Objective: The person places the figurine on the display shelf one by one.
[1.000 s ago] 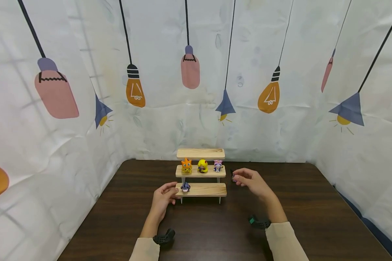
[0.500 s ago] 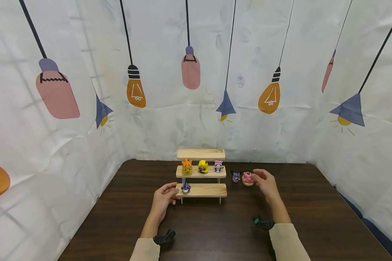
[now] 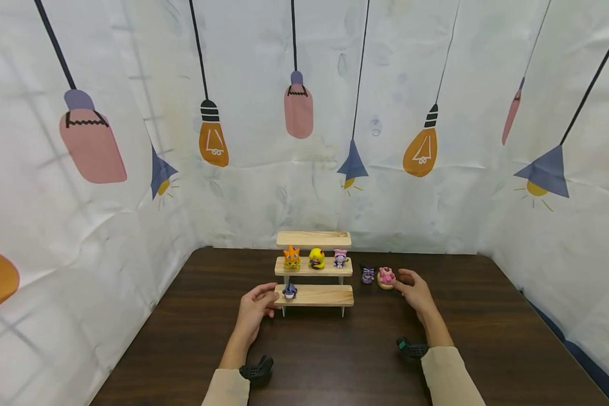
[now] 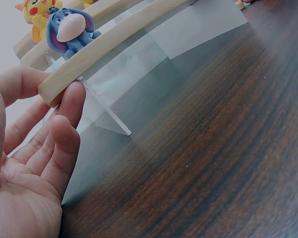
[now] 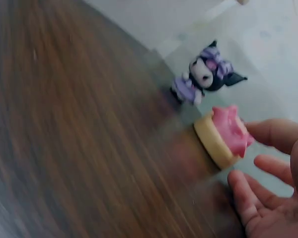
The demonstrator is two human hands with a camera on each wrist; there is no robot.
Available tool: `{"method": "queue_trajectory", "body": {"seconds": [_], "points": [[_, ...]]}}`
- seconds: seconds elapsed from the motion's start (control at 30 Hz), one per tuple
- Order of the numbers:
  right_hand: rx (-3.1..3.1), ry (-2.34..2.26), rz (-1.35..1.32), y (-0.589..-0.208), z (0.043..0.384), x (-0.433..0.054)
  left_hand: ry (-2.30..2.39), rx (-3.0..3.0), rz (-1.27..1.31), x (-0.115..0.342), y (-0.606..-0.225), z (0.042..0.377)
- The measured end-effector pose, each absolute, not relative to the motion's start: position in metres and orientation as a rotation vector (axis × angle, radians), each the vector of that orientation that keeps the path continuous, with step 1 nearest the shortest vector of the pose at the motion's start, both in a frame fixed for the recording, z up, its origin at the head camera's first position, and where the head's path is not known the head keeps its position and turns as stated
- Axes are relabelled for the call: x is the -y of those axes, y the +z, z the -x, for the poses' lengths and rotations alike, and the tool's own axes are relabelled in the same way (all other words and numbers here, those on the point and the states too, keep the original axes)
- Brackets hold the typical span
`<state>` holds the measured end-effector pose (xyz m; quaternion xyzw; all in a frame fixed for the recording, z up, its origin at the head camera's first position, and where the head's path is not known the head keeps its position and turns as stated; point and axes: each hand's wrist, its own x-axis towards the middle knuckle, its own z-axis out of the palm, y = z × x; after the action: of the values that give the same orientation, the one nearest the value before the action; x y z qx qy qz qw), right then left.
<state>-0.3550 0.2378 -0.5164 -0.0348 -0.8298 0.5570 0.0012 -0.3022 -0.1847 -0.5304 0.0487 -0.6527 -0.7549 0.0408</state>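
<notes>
You have room at the counter's (image 3: 335,361) two back corners and in front of the wooden stand (image 3: 322,295), which blocks the back edge's middle; the purple figurine (image 3: 367,275) and pink figurine (image 3: 385,276) obstruct you beside the stand's right end.

My head view and two wrist views.
Head looks forward and down from farthest over the surface (image 3: 335,355); left wrist, close and tilted, shares the stand (image 4: 114,42) and blue figure (image 4: 71,27) with it; right wrist, also close and tilted, shares the pink figure (image 5: 229,131).
</notes>
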Motion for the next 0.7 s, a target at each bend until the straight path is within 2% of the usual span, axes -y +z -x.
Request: {"method": "queue_trajectory", "body": {"seconds": [0.7], "points": [[2.812, 1.605, -0.218, -0.518, 0.378, -0.253, -2.304, 2.010, -0.136, 0.184, -0.530, 0.300]]}}
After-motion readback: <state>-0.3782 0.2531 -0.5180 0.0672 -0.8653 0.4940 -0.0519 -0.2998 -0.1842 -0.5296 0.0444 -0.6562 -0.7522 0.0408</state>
